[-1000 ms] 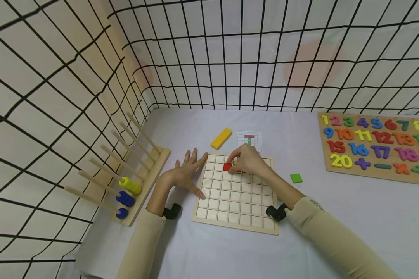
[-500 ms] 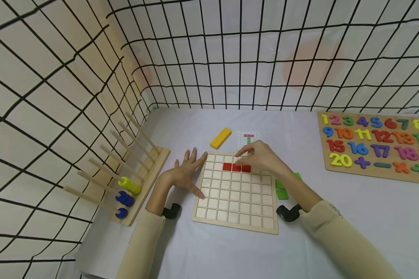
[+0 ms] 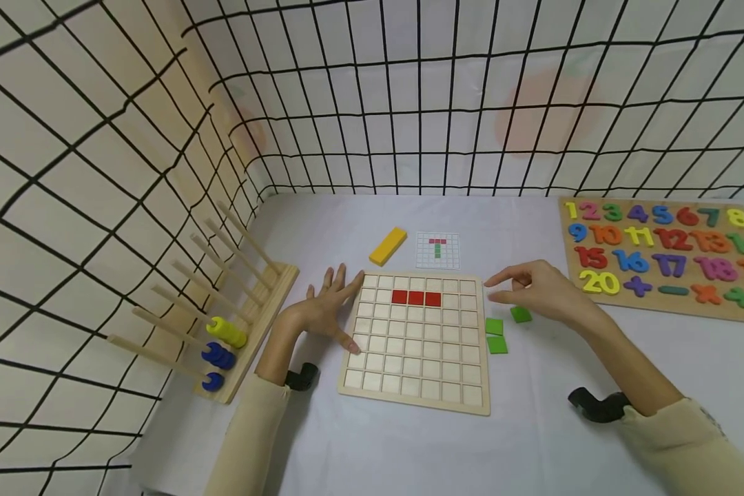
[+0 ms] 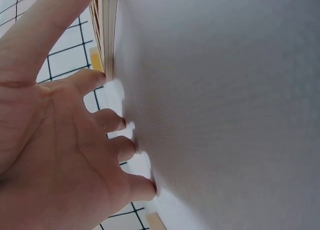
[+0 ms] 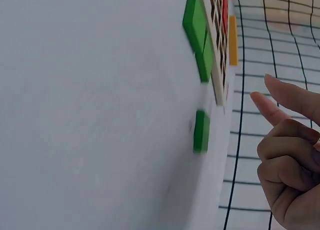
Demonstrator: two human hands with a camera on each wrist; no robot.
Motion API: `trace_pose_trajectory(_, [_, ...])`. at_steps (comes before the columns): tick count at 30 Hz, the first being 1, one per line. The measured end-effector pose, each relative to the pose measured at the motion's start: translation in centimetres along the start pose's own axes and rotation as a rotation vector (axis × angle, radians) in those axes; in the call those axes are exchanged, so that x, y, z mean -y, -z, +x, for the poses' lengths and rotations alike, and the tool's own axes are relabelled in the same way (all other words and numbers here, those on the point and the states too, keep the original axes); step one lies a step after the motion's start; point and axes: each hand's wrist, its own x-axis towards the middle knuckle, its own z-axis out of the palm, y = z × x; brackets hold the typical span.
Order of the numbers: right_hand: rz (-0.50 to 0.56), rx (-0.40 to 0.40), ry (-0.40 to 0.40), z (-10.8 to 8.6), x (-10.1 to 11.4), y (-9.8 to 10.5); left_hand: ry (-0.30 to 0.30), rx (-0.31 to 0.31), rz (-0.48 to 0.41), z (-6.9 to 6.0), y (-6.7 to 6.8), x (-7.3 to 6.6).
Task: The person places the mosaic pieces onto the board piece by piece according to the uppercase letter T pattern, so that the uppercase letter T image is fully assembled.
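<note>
My left hand rests spread at the left edge of a wooden grid board, with thumb and index finger touching its rim. Three red square tiles sit side by side in one row near the board's far edge. Beyond the board's right edge, over the table, hovers my right hand. Its thumb and index finger stand apart with nothing between them; the other fingers are curled, as the right wrist view shows. Just below its fingertips lies a green tile. Two more green tiles lie against the board's right side.
A pattern card and a yellow block lie beyond the board. At left stands a peg rack with yellow and blue rings. A number puzzle lies at right. Black wire mesh borders the far and left sides.
My right hand has left the red tiles and moved right, off the board to near the single green tile. The left hand has stayed in place.
</note>
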Motion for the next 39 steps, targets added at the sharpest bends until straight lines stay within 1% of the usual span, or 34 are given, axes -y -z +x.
trace_pose_trajectory(4, [-0.009,-0.011,-0.004,-0.9,-1.5,0.8,-0.005,-0.004,-0.007,-0.1,0.0,0.1])
trace_pose_trajectory(8, [0.003,0.011,0.000,-1.4,-2.9,1.1,-0.008,-0.007,-0.017,-0.2,-0.1,0.2])
trace_pose_trajectory(12, [0.011,0.034,0.001,-1.6,-3.7,1.3,-0.012,-0.010,-0.018,-0.3,-0.1,0.1])
trace_pose_trajectory(19, [0.028,0.062,-0.014,-1.8,-4.3,1.3,-0.014,-0.009,-0.016,-0.2,-0.2,0.1])
trace_pose_trajectory(30, [0.032,0.052,-0.037,-1.8,-4.8,0.7,-0.017,-0.008,-0.007,0.0,-0.2,0.0])
trace_pose_trajectory(39, [0.051,0.063,-0.032,-1.7,-5.1,0.7,-0.014,-0.012,0.000,0.0,-0.2,0.0])
